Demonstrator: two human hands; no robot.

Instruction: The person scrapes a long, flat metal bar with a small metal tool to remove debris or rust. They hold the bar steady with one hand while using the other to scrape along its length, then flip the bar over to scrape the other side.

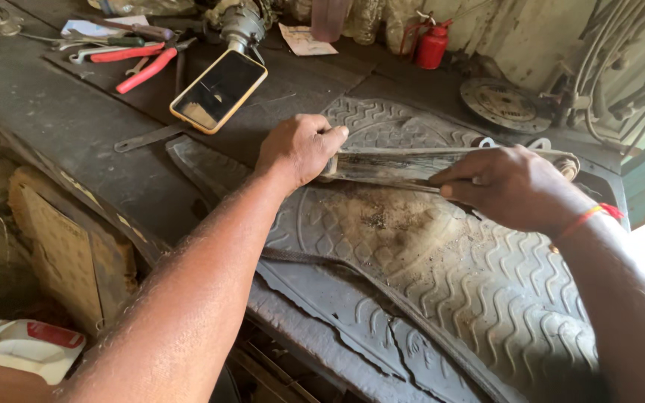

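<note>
A long, dirty metal arm-shaped part (390, 163) lies across a patterned grey rubber mat (487, 291) on the workbench. My left hand (300, 149) is closed around the part's left end. My right hand (505, 186) presses on its middle, fingers curled over the top edge; a red thread band sits on that wrist. The part's right end shows a round bushing past my right hand. Dust and grit lie on the mat just below the part.
A phone in an orange case (218, 91) lies screen-up on the dark bench, with red-handled pliers (147, 71) and other tools behind it. A red oil can (432, 45) and a round metal disc (505, 104) sit at the back. A white container (27, 347) is low left.
</note>
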